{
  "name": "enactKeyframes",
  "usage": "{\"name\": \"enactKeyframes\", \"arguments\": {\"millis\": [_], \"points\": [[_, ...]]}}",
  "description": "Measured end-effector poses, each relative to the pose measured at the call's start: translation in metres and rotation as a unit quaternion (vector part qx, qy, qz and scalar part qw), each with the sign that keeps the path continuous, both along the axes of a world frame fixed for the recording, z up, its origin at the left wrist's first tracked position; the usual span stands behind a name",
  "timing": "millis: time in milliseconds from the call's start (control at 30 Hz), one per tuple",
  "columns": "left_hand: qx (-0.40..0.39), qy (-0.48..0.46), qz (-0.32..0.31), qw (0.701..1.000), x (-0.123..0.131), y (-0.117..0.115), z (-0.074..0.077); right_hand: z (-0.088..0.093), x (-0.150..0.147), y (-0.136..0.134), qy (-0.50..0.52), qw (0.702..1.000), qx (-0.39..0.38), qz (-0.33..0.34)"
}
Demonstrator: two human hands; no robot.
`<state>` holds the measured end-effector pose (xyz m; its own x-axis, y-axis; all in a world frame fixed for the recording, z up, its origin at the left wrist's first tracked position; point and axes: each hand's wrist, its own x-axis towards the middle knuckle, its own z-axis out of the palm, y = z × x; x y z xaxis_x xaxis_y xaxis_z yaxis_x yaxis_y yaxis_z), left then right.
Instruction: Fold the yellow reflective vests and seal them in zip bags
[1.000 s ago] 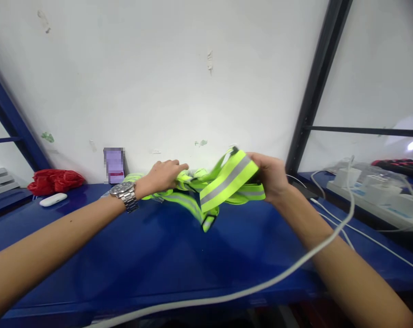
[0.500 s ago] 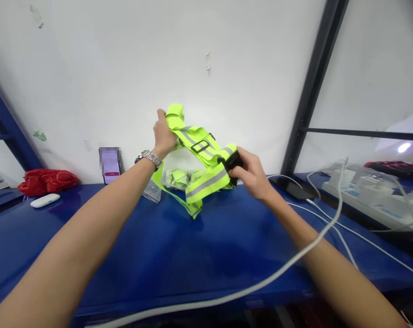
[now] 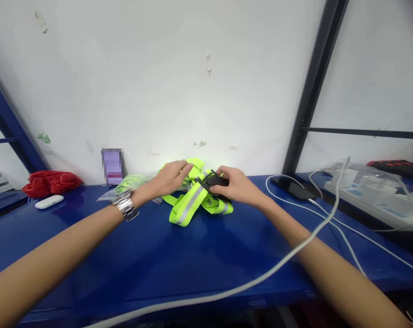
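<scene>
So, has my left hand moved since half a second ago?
Yes, downward: your left hand was mostly above the top of the propped phone; now it's about level with it.

A silver-toned metal watch [image 3: 125, 205] — shiny and link-banded — behind the bare left hand [image 3: 170, 176], forearms [image 3: 66, 246] bare too

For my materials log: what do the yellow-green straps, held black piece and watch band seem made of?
Yellow-green straps: apparently fabric, softly looped, with a silvery stripe. Black piece: probably smooth plastic, from its stiff look; metal is possible. Watch band: likely polished metal, from its shiny links.
</scene>
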<state>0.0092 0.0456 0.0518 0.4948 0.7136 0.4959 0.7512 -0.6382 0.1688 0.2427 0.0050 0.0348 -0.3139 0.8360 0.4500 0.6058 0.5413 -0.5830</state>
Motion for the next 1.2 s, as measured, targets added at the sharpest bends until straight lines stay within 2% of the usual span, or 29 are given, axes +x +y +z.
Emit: {"name": "enactKeyframes", "arguments": {"millis": [100, 167, 233, 300, 367, 433, 533, 600, 733, 800, 900, 967, 1067, 1200], "points": [[-0.072, 0.022, -0.065, 0.995, -0.006, -0.047, -0.021, -0.001, 0.001, 0.002, -0.006, 0.999, -0.050, 0.008], [-0.076, 0.082, -0.058, 0.992, -0.014, -0.065, -0.042, -0.001, 0.001, 0.002, -0.011, 0.997, -0.070, 0.019], [-0.076, 0.137, -0.038, 0.987, -0.023, -0.067, -0.060, -0.001, 0.001, 0.001, -0.012, 0.995, -0.088, 0.046], [-0.077, 0.158, -0.037, 0.984, -0.031, -0.056, -0.070, 0.000, 0.002, -0.001, -0.003, 0.987, -0.127, 0.100], [-0.051, 0.170, -0.047, 0.983, -0.037, -0.036, -0.069, 0.001, 0.004, -0.002, 0.005, 0.971, -0.175, 0.164], [0.008, 0.193, -0.034, 0.981, -0.041, -0.017, -0.060, 0.001, 0.005, -0.003, 0.001, 0.960, -0.189, 0.206], [0.089, 0.200, 0.028, 0.975, -0.044, 0.001, -0.045, -0.004, 0.003, -0.001, -0.007, 0.962, -0.156, 0.225], [0.083, 0.223, 0.036, 0.971, -0.044, 0.004, -0.041, -0.010, 0.001, 0.003, 0.009, 0.968, -0.133, 0.213], [-0.005, 0.317, 0.055, 0.947, -0.045, -0.006, -0.041, -0.025, -0.003, 0.017, 0.063, 0.984, -0.104, 0.134], [0.023, 0.295, 0.077, 0.952, -0.042, -0.016, -0.038, -0.030, -0.004, 0.023, 0.080, 0.987, -0.086, 0.111], [0.121, 0.151, 0.041, 0.980, -0.029, -0.036, -0.030, -0.035, -0.009, 0.026, 0.083, 0.986, -0.064, 0.131], [0.132, 0.101, -0.024, 0.986, -0.018, -0.047, -0.027, -0.038, -0.014, 0.023, 0.083, 0.981, -0.060, 0.165], [0.070, 0.120, -0.086, 0.987, -0.007, -0.057, -0.034, -0.042, -0.021, 0.015, 0.089, 0.973, -0.075, 0.200], [-0.007, 0.119, -0.064, 0.991, -0.005, -0.058, -0.050, -0.048, -0.027, 0.009, 0.078, 0.977, -0.075, 0.182]]}}
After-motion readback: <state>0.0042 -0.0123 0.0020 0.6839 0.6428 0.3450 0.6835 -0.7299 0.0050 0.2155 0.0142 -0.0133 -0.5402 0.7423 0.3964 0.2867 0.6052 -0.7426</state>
